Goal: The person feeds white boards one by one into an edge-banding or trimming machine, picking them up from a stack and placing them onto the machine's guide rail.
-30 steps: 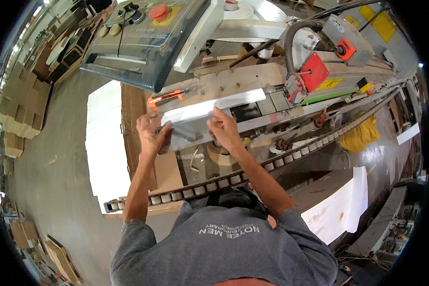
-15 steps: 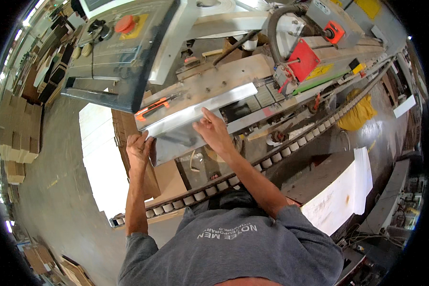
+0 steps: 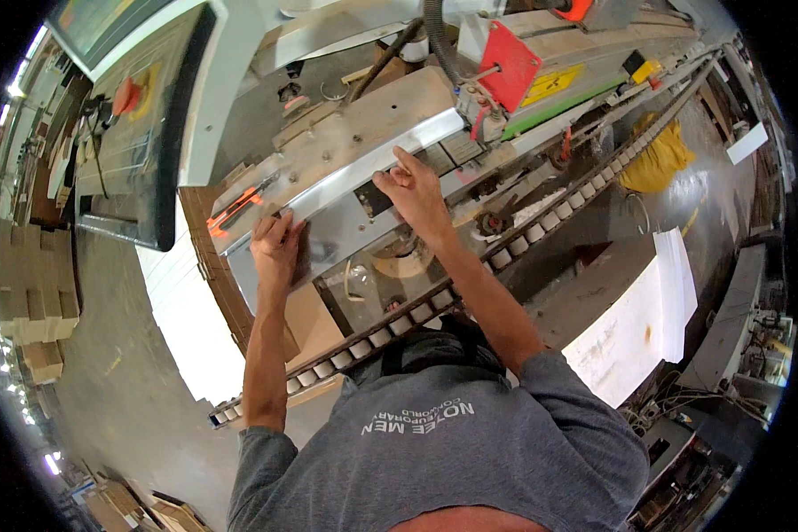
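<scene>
A pale strip [image 3: 354,177] lies diagonally along the machine bed [image 3: 385,120]. The left hand [image 3: 276,253] meets its lower end, fingers bent, though whether they grasp cannot be told; the right hand [image 3: 414,191] is at its near edge, fingers loosely curled, apparently grasping nothing. Uneven pressure could skew the strip, and a leftward slip could knock the orange tool [image 3: 236,208] beside its lower end. The red plate [image 3: 510,66] stands near the upper end; a roller track [image 3: 379,337] crosses between body and bed; a control panel [image 3: 141,133] overhangs at left.
</scene>
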Available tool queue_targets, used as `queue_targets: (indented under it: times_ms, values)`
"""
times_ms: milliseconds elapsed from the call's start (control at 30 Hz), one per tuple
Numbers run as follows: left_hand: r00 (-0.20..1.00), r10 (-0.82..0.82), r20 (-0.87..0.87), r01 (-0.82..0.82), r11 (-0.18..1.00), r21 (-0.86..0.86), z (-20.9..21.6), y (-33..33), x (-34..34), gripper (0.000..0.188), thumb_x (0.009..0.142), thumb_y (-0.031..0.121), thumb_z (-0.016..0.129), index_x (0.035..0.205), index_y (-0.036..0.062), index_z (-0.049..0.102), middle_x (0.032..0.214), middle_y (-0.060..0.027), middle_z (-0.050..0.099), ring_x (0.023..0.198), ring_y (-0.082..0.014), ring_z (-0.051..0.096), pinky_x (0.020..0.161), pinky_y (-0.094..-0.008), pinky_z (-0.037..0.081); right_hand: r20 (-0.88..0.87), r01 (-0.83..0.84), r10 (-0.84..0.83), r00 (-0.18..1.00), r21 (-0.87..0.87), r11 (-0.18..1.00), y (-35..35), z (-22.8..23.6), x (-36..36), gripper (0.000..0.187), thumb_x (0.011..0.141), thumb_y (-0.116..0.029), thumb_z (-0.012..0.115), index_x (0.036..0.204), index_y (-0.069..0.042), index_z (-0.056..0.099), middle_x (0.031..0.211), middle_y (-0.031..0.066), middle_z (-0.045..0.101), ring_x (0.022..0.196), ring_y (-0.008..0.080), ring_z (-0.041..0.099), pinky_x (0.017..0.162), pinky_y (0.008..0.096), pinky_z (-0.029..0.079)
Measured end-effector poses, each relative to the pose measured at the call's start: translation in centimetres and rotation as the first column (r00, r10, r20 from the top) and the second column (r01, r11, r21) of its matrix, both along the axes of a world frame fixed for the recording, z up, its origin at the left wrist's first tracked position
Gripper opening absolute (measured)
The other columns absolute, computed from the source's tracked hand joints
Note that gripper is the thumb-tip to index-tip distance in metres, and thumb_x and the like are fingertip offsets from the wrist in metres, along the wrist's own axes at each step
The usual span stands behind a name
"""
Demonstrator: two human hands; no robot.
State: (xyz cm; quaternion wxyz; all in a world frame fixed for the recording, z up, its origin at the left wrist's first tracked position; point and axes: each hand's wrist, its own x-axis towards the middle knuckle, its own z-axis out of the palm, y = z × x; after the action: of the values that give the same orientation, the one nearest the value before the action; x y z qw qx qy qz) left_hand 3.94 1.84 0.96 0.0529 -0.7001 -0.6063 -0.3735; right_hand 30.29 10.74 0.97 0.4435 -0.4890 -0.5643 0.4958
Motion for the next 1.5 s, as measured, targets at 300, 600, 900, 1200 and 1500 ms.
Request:
queue_targets:
  times_ms: [300, 600, 900, 1200, 1500]
  values:
    - [0.997, -0.043, -0.066, 0.050, 0.994, 0.099, -2.3, 6.7, 8.8, 0.018, 0.075, 0.008, 0.081, 0.090, 0.0019, 0.072, 0.078, -0.0145, 0.063, 0.074, -0.0323, 0.059, 0.069, -0.0438, 0.048, 0.155, -0.177, 0.137, 0.978, 0.288, 0.941, -3.7, 1.1, 12.7, 0.049, 0.088, -0.012, 0.072, 0.135, -0.010, 0.059, 0.094, 0.0157, 0.072, 0.079, 0.0214, 0.070, 0.073, 0.0365, 0.058]
    - [0.982, -0.159, 0.106, 0.153, 0.986, 0.064, -3.7, 12.0, 14.5, 0.026, 0.087, -0.006, 0.070, 0.113, -0.0056, 0.070, 0.085, -0.0147, 0.068, 0.077, -0.0247, 0.064, 0.072, -0.0340, 0.054, 0.718, 0.416, -0.536, 0.444, 0.364, 0.833, -13.1, -0.6, 53.5, 0.067, 0.075, -0.022, 0.084, 0.134, -0.004, 0.059, 0.126, 0.0238, 0.061, 0.119, 0.0354, 0.056, 0.102, 0.0441, 0.046]
    - [0.980, -0.195, -0.036, 0.189, 0.975, -0.116, -3.8, 15.4, 18.7, 0.032, 0.096, 0.006, 0.064, 0.127, 0.0006, 0.065, 0.094, -0.0139, 0.066, 0.082, -0.0261, 0.063, 0.074, -0.0374, 0.053, 0.974, 0.672, 0.137, 0.182, -0.225, 0.706, -21.5, -5.4, 77.6, 0.114, 0.061, -0.033, 0.089, 0.153, -0.004, 0.029, 0.143, 0.0228, 0.051, 0.138, 0.0364, 0.042, 0.112, 0.0442, 0.042]
    - [0.983, -0.089, -0.163, 0.060, 0.983, -0.175, -2.8, 11.5, 17.9, 0.033, 0.093, 0.016, 0.068, 0.124, 0.0032, 0.066, 0.109, -0.0140, 0.068, 0.101, -0.0298, 0.064, 0.086, -0.0416, 0.052, 0.932, 0.544, -0.023, 0.362, -0.191, 0.817, -24.4, -7.8, 80.4, 0.063, 0.063, -0.026, 0.079, 0.117, -0.001, 0.058, 0.092, 0.0226, 0.070, 0.085, 0.0373, 0.068, 0.076, 0.0441, 0.053]
    - [0.977, -0.008, -0.213, 0.013, 1.000, 0.021, -1.0, 10.6, 16.2, 0.034, 0.091, 0.024, 0.071, 0.118, 0.0032, 0.071, 0.113, -0.0166, 0.069, 0.105, -0.0354, 0.063, 0.094, -0.0442, 0.049, 0.958, 0.546, 0.005, 0.288, -0.168, 0.821, -28.9, -7.9, 72.0, 0.081, 0.068, -0.028, 0.077, 0.137, 0.002, 0.049, 0.092, 0.0279, 0.069, 0.085, 0.0400, 0.069, 0.081, 0.0445, 0.057]
